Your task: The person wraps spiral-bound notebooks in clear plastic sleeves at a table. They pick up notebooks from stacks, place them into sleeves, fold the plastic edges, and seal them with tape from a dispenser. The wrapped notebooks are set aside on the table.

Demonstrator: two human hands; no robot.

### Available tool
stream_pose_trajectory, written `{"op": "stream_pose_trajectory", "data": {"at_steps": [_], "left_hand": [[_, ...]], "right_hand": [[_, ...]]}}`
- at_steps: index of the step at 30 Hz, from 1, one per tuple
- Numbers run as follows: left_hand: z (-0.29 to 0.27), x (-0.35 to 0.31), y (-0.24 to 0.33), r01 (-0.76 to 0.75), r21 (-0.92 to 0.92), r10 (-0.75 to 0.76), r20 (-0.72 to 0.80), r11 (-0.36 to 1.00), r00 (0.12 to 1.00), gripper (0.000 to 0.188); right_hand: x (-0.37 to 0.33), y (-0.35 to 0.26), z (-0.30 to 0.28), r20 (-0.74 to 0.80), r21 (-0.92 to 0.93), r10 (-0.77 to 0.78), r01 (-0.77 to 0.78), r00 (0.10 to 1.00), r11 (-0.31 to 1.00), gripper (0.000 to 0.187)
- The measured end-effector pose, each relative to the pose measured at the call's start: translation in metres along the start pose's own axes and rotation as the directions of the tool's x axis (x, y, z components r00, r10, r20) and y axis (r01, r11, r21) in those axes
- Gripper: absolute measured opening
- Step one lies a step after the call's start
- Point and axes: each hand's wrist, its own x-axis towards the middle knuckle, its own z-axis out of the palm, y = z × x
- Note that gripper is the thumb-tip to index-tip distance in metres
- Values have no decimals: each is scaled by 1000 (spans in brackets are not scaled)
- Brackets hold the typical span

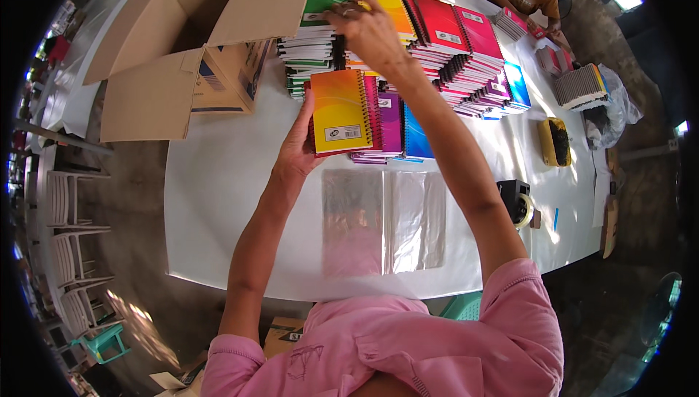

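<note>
a: notebooks. left hand (297, 151) grips the orange-yellow spiral notebook (341, 111) by its left edge, fingers curled behind, thumb on the cover, atop a short pile near the clear plastic sleeves (382, 221).

b: right hand (370, 27)?

a: fingers bent down onto the far stacks (378, 18); grip unclear.

b: advice?

a: probably lift one cover only, keep the coils aligned, steady the near pile while reaching.
</note>
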Motion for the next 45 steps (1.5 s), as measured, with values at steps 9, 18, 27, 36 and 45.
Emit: {"op": "stream_pose_trajectory", "data": {"at_steps": [9, 18, 27, 36, 45], "left_hand": [[-21, -12, -31, 89, 60, -85, -68, 994, 994, 79], [-61, -53, -73, 21, -13, -18, 234, 1000, 972, 63], [-57, -35, -121, -19, -128, 38, 147, 992, 988, 55], [-61, -36, -115, -61, -45, 62, 20, 997, 998, 68], [-77, -44, -115, -93, -338, 114, 41, 937, 993, 52]], "right_hand": [[-72, 14, -107, 172, 963, 75, -184, 982, 195, 35], [-164, -18, -60, 298, 818, 370, -435, 880, 377, 45], [-253, 4, -25, 483, -93, 860, -967, 163, 236, 38], [-129, 16, -129, 520, 751, -194, -336, 832, 568, 30], [-185, -32, -47, 466, 477, 412, -614, 783, 628, 43]]}}
